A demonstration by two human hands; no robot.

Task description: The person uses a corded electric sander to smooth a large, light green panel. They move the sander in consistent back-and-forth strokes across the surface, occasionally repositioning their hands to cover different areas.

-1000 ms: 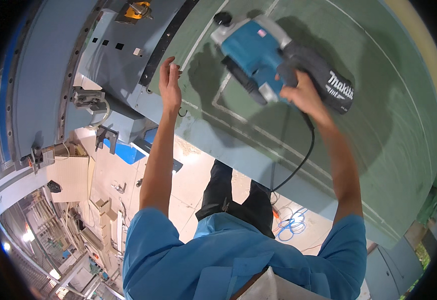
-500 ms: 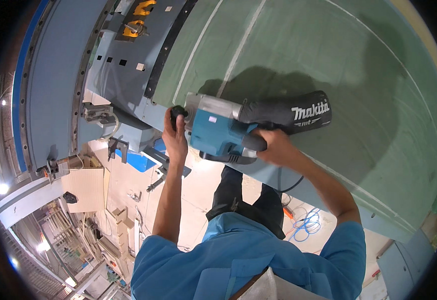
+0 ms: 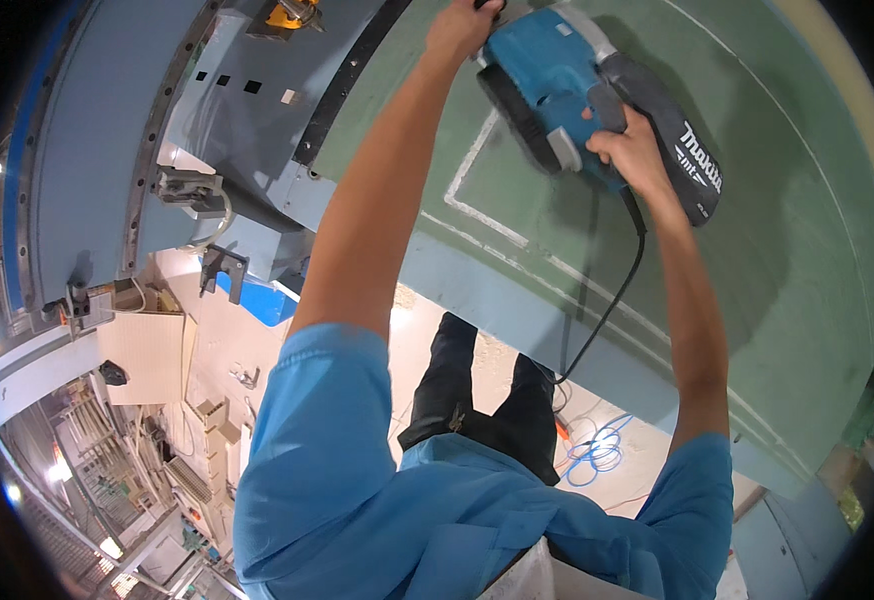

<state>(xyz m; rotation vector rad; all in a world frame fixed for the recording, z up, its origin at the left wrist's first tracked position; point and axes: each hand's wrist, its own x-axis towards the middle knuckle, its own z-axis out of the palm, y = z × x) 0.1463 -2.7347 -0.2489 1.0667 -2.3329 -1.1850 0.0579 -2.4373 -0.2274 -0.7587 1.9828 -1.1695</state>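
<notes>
A teal belt sander (image 3: 539,62) is over the far part of the green surface (image 3: 757,330), its black lower side (image 3: 519,118) facing me. At its front, my left hand (image 3: 457,32) is closed round the dark front knob, which shows only in part. My right hand (image 3: 633,152) grips the rear handle, with the thumb and fingers curled about it. A dark dust bag (image 3: 662,115) sticks out from the sander's far side, to the right of my right hand. Whether the sander's belt touches the surface I cannot tell.
The black power cord (image 3: 617,295) runs from the sander over the near edge. White lines (image 3: 472,205) mark the green surface. A blue-grey machine frame (image 3: 107,130) with a bracket (image 3: 189,188) stands left. Blue coiled hose (image 3: 597,450) lies on the floor.
Both hands have carried the belt sander away from me and rightward, turning it so the dust bag points nearer me. White lines formerly covered now show. Both hands have kept their grip.
</notes>
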